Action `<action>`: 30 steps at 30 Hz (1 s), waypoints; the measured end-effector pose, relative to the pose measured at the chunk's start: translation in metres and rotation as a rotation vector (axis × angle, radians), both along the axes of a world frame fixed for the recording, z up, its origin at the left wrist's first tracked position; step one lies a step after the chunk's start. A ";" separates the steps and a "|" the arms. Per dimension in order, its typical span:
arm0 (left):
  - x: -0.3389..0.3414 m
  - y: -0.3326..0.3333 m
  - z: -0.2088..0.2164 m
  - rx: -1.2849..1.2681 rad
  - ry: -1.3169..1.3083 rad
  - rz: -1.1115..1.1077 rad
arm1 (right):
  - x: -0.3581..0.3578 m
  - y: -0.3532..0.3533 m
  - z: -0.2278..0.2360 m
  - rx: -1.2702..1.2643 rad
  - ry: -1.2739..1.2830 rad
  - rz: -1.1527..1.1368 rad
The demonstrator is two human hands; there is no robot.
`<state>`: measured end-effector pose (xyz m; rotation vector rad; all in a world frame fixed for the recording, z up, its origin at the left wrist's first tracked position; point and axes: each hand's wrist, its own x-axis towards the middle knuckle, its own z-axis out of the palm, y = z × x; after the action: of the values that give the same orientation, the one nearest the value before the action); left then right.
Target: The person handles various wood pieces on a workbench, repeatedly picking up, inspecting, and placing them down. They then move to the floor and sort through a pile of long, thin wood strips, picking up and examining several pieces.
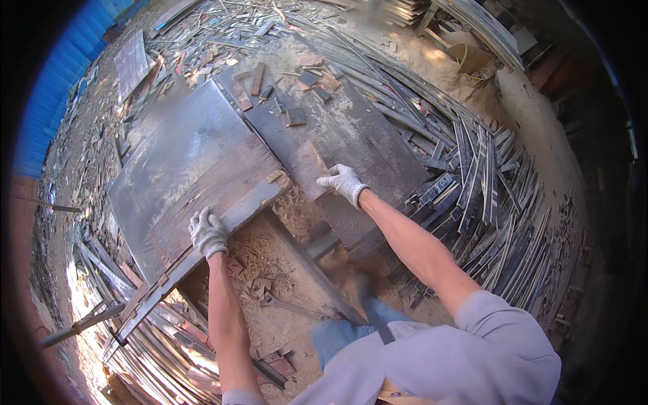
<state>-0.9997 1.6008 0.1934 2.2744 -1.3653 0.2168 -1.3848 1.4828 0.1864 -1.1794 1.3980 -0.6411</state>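
My left hand (208, 231), in a whitish work glove, lies with fingers spread at the near edge of a dark, flat tabletop panel (182, 162) with a worn reddish strip. My right hand (343, 183), gloved the same way, is closed at the right edge of a small reddish-brown board piece (308, 167). That piece lies on a second dark panel (371, 145), to the right of a narrow gap between the panels. My right fingertips are partly hidden against the board.
Several wood offcuts (295, 117) lie on the far part of the right panel. Long thin strips are heaped at right (472, 175) and lower left (162, 344). Beneath the panels, a beam (314, 270) crosses sawdust-covered ground. A blue corrugated wall (64, 74) stands far left.
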 end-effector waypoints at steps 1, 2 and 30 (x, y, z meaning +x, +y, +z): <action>0.004 0.007 0.005 0.033 -0.038 0.029 | -0.006 0.030 0.010 0.080 -0.131 -0.091; 0.000 0.010 0.009 0.007 -0.005 -0.041 | -0.032 0.060 0.014 0.140 -0.232 -0.143; -0.215 0.304 -0.007 0.138 0.075 -0.002 | -0.070 0.210 0.011 0.088 0.485 0.385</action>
<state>-1.2146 1.9045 0.1866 2.3675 -1.3823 0.0362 -1.4551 1.6924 0.1975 -1.5449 1.5138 -0.0170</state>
